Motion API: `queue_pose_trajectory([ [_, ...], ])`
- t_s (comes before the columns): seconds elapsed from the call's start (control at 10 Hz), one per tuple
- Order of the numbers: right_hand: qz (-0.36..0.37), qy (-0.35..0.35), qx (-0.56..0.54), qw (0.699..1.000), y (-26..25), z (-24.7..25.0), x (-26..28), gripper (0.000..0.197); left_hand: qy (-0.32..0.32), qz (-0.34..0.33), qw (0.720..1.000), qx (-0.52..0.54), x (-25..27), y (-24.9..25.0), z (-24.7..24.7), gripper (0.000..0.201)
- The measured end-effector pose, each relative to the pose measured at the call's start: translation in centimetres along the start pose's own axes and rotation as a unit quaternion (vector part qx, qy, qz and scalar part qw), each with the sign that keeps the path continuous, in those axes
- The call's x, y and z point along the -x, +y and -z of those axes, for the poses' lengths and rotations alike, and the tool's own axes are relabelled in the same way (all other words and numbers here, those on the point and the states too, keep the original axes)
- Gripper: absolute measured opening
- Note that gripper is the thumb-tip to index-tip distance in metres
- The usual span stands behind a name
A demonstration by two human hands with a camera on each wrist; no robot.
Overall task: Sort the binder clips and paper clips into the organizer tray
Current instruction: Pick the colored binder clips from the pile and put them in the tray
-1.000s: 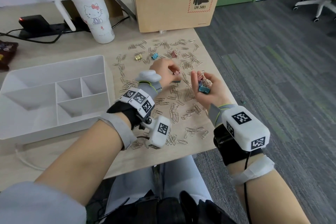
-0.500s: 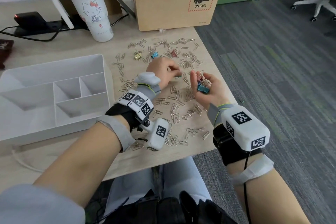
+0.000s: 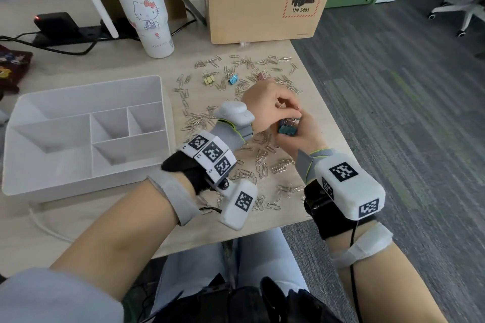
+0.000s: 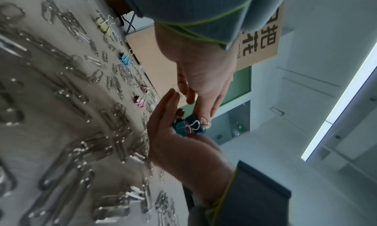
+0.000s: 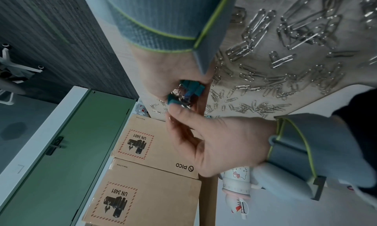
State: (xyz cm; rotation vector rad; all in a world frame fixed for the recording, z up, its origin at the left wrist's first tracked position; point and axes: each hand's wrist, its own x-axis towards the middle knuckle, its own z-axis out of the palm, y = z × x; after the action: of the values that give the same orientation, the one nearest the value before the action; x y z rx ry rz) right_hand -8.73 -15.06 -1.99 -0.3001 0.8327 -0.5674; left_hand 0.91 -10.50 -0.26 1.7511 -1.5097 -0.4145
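Paper clips (image 3: 262,162) litter the table (image 3: 118,217) between hands and organizer tray (image 3: 86,136)

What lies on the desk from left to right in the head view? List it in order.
Organizer tray → yellow binder clip → blue binder clip → left hand → right hand cupping teal binder clips.

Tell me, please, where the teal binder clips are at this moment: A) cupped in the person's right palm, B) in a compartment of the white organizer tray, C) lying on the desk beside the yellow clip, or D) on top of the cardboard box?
A: the teal binder clips sit bunched in the cupped right hand, with the left hand reaching its fingers into them, while the organizer tray holds nothing visible.
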Motion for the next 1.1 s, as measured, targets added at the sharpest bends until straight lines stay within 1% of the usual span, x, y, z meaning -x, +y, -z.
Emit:
queue_pose_trajectory([
  [0.1,0.056,-0.060,0.155,0.984,0.1,0.6,0.0,0.021,0.001,-0.016,1.000,-0.017,-0.1,-0.2,-0.7,0.015],
  [0.2,0.038,-0.057,0.156,0.985,0.0,0.7,-0.9,0.014,-0.008,-0.008,1.000,-0.029,-0.8,-0.2,-1.0,0.015],
  [0.3,-0.022,-0.029,-0.027,0.999,0.0,1.0,-1.8,0.035,-0.037,0.015,0.999,-0.016,-1.4,-0.2,-0.8,0.018],
  [0.4,-0.036,-0.021,-0.055,0.998,-0.8,1.1,-2.1,0.031,-0.032,0.031,0.998,0.035,-2.4,-0.4,-0.3,0.024],
  [0.5,-0.092,-0.027,-0.164,0.982,-2.0,0.9,-1.6,0.023,0.030,0.050,0.996,0.072,-3.1,-1.1,0.7,0.018],
  [0.6,-0.107,-0.047,-0.186,0.976,-2.8,1.2,-1.7,0.021,0.104,0.080,0.991,0.030,-3.5,-2.5,1.2,0.015],
  [0.7,-0.107,-0.046,-0.192,0.974,-3.2,1.4,-1.9,0.021,0.062,0.143,0.987,-0.044,-3.8,-3.9,0.8,0.028],
  [0.8,-0.094,-0.028,-0.194,0.976,-3.2,1.7,-2.3,0.021,0.028,0.183,0.980,-0.072,-3.6,-5.1,0.2,0.035],
  [0.9,-0.092,-0.030,-0.203,0.974,-3.0,1.9,-2.4,0.022,0.033,0.197,0.975,-0.098,-3.4,-5.8,-0.6,0.023],
  [1.0,-0.093,-0.035,-0.212,0.972,-2.9,2.1,-2.5,0.024,0.040,0.203,0.973,-0.098,-3.1,-6.2,-0.9,0.021],
  [1.1,-0.097,-0.041,-0.225,0.969,-2.8,2.0,-2.5,0.022,0.051,0.207,0.975,-0.071,-2.8,-6.3,-0.6,0.020],
])
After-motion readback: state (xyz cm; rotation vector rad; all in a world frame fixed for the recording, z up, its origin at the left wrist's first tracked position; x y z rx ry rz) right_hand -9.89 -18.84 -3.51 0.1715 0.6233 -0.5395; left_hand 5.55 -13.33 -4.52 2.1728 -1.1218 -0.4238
